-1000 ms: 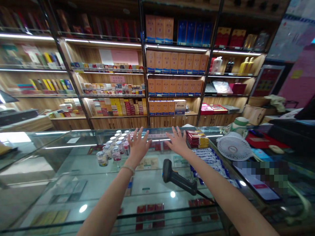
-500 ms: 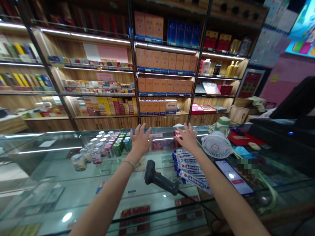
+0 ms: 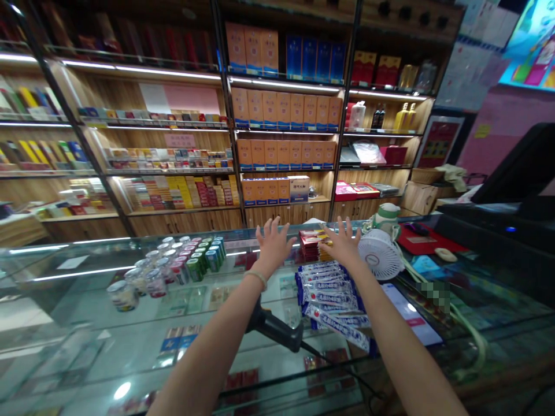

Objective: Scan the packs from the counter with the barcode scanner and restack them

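Observation:
My left hand, a band round its wrist, is held over the glass counter with its fingers spread and nothing in it. The black barcode scanner lies beneath my left forearm, which hides its head. My right hand also has its fingers apart and is empty; it is nearest to the stack of red and yellow packets. Below it lies a pile of blue and white sticks. Rows of small cans and jars stand to the left of my hands.
Right of my right hand are a white fan, a phone, a green and white bottle and a red mat. A black monitor stands at the far right. Stocked shelves line the back wall.
My left hand has moved right, towards my right hand, and its forearm now covers the scanner's head. My right hand has shifted slightly right, and more of the red and yellow packets shows.

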`<state>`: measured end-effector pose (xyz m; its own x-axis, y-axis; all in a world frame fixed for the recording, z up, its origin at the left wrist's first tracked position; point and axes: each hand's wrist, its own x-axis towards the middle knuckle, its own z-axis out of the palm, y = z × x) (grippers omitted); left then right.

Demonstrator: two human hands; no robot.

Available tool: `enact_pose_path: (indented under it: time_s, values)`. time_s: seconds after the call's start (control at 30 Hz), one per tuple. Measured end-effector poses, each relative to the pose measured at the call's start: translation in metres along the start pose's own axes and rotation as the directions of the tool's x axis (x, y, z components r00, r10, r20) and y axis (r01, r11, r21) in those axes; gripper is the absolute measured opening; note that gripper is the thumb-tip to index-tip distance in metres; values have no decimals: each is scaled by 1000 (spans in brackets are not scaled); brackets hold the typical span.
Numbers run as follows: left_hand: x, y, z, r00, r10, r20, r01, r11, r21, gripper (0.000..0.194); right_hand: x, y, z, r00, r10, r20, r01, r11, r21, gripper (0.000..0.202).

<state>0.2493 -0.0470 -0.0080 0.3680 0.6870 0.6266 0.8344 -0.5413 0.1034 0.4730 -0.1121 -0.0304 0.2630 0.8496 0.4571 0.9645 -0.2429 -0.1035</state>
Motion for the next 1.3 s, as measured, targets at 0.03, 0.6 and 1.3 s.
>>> enact_pose_path:
  time_s: [0.03,0.6,1.3]
  values:
    - [1,4,3,1000,3,9,-3,1000,-4,47,0,1,2,1000,-4,-12,4,1000,-10,57]
    - [4,42,54,962,-36,271,22,998,54,54,-5,13,38,985,-53,-164,49,998,-29,52]
    - [8,50,46,969,-14,249,-7,996,86,31,-6,12,44,985,-32,-167,33,999,5,32]
